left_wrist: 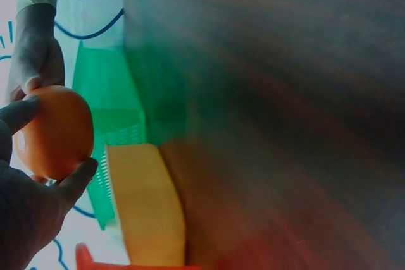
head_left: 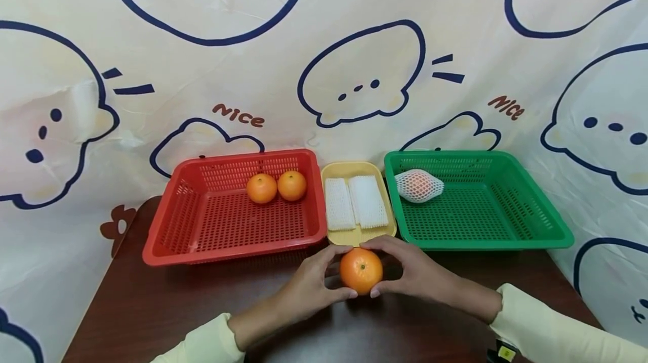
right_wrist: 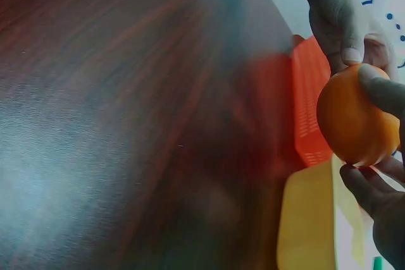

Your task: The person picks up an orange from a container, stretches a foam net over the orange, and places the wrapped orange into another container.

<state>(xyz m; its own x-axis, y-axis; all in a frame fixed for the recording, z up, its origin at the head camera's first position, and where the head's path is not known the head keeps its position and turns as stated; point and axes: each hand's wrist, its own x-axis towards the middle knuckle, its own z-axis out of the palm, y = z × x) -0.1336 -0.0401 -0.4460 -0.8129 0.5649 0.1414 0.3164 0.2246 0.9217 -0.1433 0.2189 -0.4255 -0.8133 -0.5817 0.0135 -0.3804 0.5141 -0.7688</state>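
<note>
An orange (head_left: 361, 271) with a small green stem end is held between both hands above the dark table, in front of the yellow tray. My left hand (head_left: 310, 285) grips its left side with the thumb low and a finger at the top. On the opposite side my right hand (head_left: 421, 274) grips it in the same way. Both wrist views show the bare orange (left_wrist: 57, 134) raised off the tabletop, with thumbs and fingertips pressed to its skin. Two more oranges (head_left: 261, 188) lie in the red basket (head_left: 233, 253).
White foam net sleeves (head_left: 368, 201) lie in two stacks in the yellow tray (head_left: 358, 236), between the baskets. In the green basket (head_left: 486, 243), a fruit in a foam net (head_left: 419, 186) sits at the left. A patterned cloth (head_left: 273, 81) hangs behind the table (head_left: 167, 307).
</note>
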